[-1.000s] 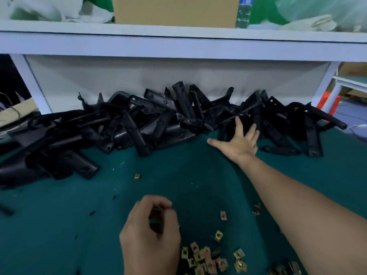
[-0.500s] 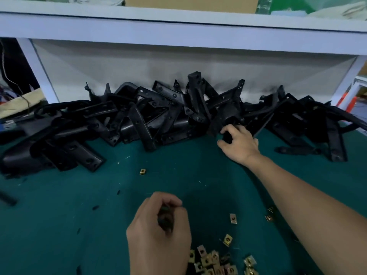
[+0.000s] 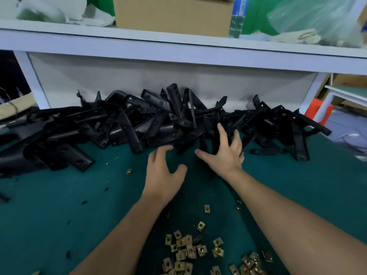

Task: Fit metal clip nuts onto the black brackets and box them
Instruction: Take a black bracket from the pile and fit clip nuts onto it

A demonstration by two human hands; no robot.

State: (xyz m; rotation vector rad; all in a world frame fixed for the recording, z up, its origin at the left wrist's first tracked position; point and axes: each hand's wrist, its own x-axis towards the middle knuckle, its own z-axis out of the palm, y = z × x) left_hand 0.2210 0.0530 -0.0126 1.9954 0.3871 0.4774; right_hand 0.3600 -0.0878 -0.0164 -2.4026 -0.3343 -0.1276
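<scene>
I am resting my right hand (image 3: 224, 155), grip spread wide and empty, on the black brackets (image 3: 127, 126); my left hand (image 3: 162, 173), loosely open, is hovering just beside it.

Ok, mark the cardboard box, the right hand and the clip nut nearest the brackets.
cardboard box (image 3: 172, 14): head view, front face.
right hand (image 3: 224, 155): head view, back.
clip nut (image 3: 129, 171): head view, middle.

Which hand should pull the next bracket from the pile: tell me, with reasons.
Right. The right hand lies spread across the black brackets in the pile, fingers over one; the left hand is open, its fingertips only at the pile's near edge.
</scene>
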